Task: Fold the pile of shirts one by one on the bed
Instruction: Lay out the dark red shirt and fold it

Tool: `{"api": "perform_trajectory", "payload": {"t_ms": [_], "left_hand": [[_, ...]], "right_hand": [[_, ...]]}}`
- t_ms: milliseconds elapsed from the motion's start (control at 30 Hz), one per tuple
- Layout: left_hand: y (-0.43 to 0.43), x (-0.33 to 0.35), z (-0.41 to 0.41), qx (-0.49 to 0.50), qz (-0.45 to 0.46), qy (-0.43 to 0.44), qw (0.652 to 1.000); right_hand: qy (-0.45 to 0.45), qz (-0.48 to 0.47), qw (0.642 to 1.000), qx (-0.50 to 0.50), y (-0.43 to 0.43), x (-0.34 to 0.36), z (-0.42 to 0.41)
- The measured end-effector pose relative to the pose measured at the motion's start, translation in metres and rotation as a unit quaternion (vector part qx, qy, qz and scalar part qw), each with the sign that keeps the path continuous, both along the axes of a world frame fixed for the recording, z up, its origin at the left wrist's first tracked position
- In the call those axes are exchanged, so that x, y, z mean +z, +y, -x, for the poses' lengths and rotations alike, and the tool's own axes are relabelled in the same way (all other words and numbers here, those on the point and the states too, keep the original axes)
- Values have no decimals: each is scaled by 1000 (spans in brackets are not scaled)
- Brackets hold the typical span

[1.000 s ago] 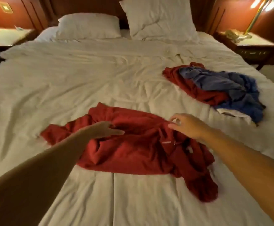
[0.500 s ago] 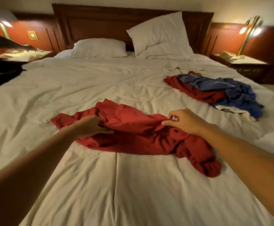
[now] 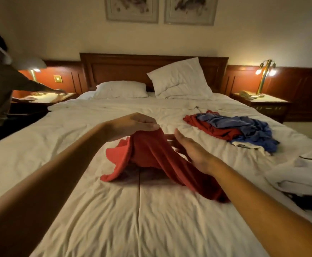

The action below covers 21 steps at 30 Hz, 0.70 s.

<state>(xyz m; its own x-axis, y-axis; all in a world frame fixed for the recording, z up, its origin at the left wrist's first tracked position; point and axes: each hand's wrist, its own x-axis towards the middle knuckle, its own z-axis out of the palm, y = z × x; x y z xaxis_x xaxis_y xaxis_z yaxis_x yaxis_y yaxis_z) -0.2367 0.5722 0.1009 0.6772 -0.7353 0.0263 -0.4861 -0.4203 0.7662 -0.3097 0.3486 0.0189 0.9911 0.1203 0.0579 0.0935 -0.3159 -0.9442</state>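
Observation:
A red shirt (image 3: 151,156) hangs in a peak above the middle of the white bed (image 3: 114,219), its lower parts trailing on the sheet. My left hand (image 3: 132,125) pinches the top of the red shirt and holds it up. My right hand (image 3: 190,149) is beside the cloth on its right, fingers straight, touching or nearly touching the fabric. A pile of shirts (image 3: 233,128), red under blue with a white one at the front, lies on the right side of the bed.
Two white pillows (image 3: 179,78) lean at the wooden headboard. Nightstands with lit lamps (image 3: 262,75) flank the bed. Another person (image 3: 1,86) bends over the left nightstand. White and dark cloth (image 3: 303,182) lies at the bed's right edge.
My left hand has lifted the red shirt off the bed into a peak. My right hand let go of the fabric and opened. The camera view tilted upward.

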Motion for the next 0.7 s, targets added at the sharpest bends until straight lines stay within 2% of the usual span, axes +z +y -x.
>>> {"api": "perform_trajectory", "payload": {"t_ms": [67,133,200,300,333,400,500,567,633,700], "left_hand": [[9,14,5,-2,-5,-23,1000],[24,21,5,4,-32,-37,999],[37,24,6,9,-78,-53,996],[46,34,11,6,-139,-107,984],[48,38,11,9,-131,-133,982],[51,50,13,23,-69,-155,985],[52,65,20,27,85,-72,993],[49,73,27,29,136,-65,988],[49,81,32,45,166,-103,980],[56,92,34,62,161,-162,972]], "right_hand": [[19,-41,999,-8,15,6,5],[-10,-31,999,-8,18,16,7],[-51,47,998,10,13,32,7],[-93,229,968,55,10,72,13],[-98,252,960,67,10,86,17],[-118,220,965,85,7,110,25],[-89,49,987,128,7,126,33],[-62,-3,985,162,15,133,36],[-54,9,987,153,23,143,39],[-72,81,988,112,23,159,44]]}}
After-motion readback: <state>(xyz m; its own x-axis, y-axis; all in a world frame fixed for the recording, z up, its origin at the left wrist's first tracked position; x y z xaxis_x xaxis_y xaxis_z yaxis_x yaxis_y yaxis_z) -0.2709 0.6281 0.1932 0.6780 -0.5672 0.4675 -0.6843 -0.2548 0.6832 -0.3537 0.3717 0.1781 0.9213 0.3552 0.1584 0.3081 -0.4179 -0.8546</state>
